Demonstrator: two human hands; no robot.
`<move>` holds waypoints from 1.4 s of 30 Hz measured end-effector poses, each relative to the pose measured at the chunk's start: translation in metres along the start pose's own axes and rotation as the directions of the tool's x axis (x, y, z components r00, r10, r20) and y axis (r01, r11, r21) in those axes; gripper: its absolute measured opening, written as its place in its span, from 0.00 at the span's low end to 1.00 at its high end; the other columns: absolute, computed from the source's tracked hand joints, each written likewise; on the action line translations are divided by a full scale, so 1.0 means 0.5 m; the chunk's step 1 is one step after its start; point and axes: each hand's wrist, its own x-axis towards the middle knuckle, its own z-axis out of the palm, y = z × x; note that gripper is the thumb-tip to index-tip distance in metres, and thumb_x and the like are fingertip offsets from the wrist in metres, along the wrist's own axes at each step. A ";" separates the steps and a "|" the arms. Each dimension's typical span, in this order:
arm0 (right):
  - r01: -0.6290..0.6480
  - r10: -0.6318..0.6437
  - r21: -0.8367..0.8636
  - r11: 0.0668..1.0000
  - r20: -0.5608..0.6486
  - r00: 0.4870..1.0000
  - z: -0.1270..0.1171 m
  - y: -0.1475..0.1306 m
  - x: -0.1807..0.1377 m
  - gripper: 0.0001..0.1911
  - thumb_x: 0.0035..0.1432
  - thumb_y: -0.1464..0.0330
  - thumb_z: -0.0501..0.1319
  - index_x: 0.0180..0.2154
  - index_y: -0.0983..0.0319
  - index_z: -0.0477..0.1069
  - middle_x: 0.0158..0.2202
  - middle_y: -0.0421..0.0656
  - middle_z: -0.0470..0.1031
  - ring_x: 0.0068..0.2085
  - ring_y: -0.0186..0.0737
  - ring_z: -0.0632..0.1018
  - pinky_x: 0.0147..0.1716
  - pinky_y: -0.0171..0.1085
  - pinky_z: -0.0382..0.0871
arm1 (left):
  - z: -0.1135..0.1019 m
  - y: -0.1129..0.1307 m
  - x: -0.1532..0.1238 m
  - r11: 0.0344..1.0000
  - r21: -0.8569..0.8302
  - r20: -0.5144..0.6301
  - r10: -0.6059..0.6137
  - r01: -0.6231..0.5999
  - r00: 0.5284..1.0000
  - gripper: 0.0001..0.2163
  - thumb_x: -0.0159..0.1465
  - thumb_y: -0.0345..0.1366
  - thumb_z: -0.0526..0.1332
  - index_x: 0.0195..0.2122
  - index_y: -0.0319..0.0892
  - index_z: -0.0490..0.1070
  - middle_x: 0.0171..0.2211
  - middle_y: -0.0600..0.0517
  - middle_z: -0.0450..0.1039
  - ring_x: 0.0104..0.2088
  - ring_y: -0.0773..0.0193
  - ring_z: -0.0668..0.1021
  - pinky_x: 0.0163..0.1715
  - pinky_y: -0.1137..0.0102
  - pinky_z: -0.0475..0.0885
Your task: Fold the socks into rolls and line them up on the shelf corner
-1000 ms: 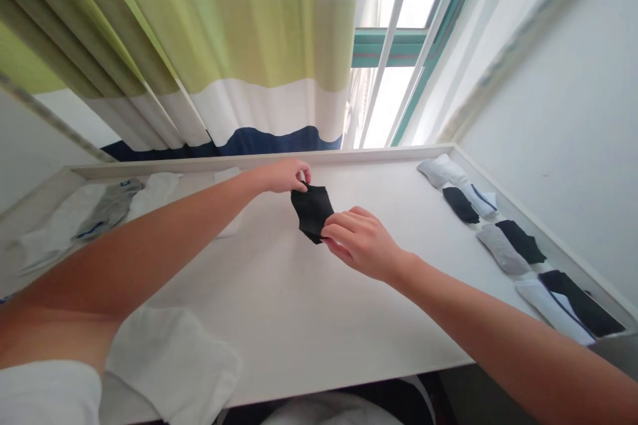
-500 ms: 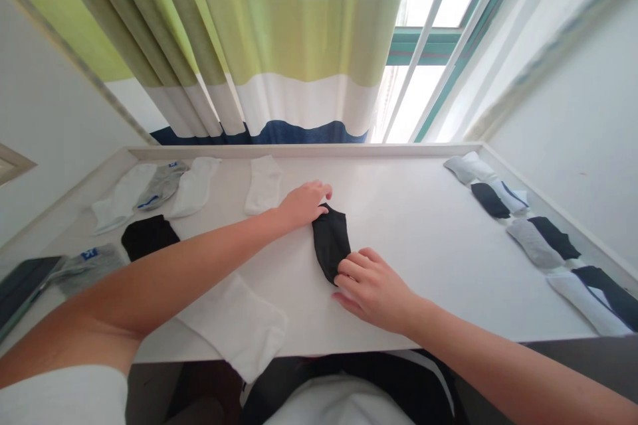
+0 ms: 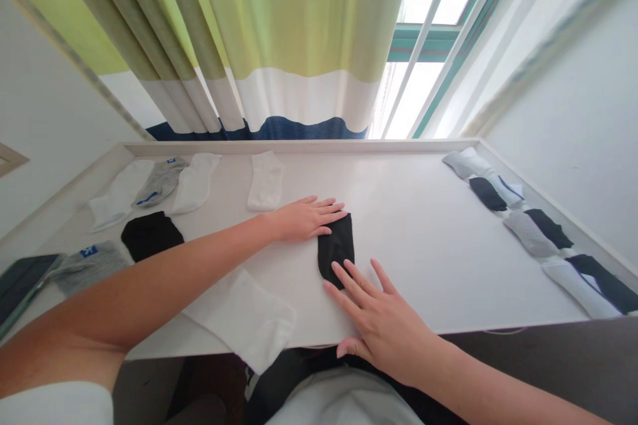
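A black sock [image 3: 337,251] lies flat on the white table [image 3: 409,212] in front of me. Across its far end rests my left hand [image 3: 310,218], open, the fingers stretched out and pointing right. My right hand [image 3: 373,312] is open too, fingers spread, with fingertips at the sock's near end. Left of the hands, a white sock [image 3: 266,180] lies farther back. Another white sock [image 3: 249,319] hangs partly over the table's front edge, and my left forearm hides part of it.
Along the left lie a grey sock [image 3: 160,180], white socks [image 3: 197,180], a black sock [image 3: 152,234] and another grey sock [image 3: 94,265] beside a phone [image 3: 27,285]. Several folded socks [image 3: 531,232] line the right edge. A curtain [image 3: 309,33] hangs behind the table.
Both hands have gone from pinching the black sock's ends to lying open with fingers extended. The sock has straightened and shifted slightly right. My right hand has moved a little toward me.
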 end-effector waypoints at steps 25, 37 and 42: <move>0.166 -0.142 0.093 0.982 -0.219 0.965 -0.078 0.009 0.163 0.25 0.73 0.54 0.54 0.64 0.58 0.68 0.70 0.51 0.67 0.71 0.58 0.63 0.66 0.63 0.54 | -0.206 -0.108 -0.341 0.709 0.030 -0.226 -0.682 0.705 0.696 0.21 0.76 0.44 0.47 0.49 0.41 0.78 0.52 0.46 0.80 0.50 0.55 0.78 0.49 0.65 0.68; 0.286 -0.291 0.124 0.950 0.028 0.956 0.000 -0.173 0.570 0.10 0.72 0.66 0.57 0.42 0.61 0.76 0.41 0.46 0.81 0.46 0.48 0.77 0.43 0.44 0.62 | -0.071 -0.186 -0.635 0.325 -0.137 -0.074 -0.945 0.936 0.317 0.14 0.68 0.35 0.60 0.52 0.43 0.79 0.51 0.47 0.81 0.47 0.58 0.81 0.43 0.71 0.70; 0.391 -0.399 0.108 0.914 0.076 0.914 0.046 -0.214 0.629 0.12 0.66 0.68 0.64 0.50 0.60 0.74 0.48 0.47 0.78 0.48 0.49 0.76 0.43 0.44 0.61 | -0.030 -0.226 -0.632 0.357 -0.195 -0.046 -0.934 0.914 0.355 0.17 0.65 0.38 0.64 0.55 0.44 0.76 0.51 0.47 0.81 0.48 0.58 0.81 0.45 0.71 0.71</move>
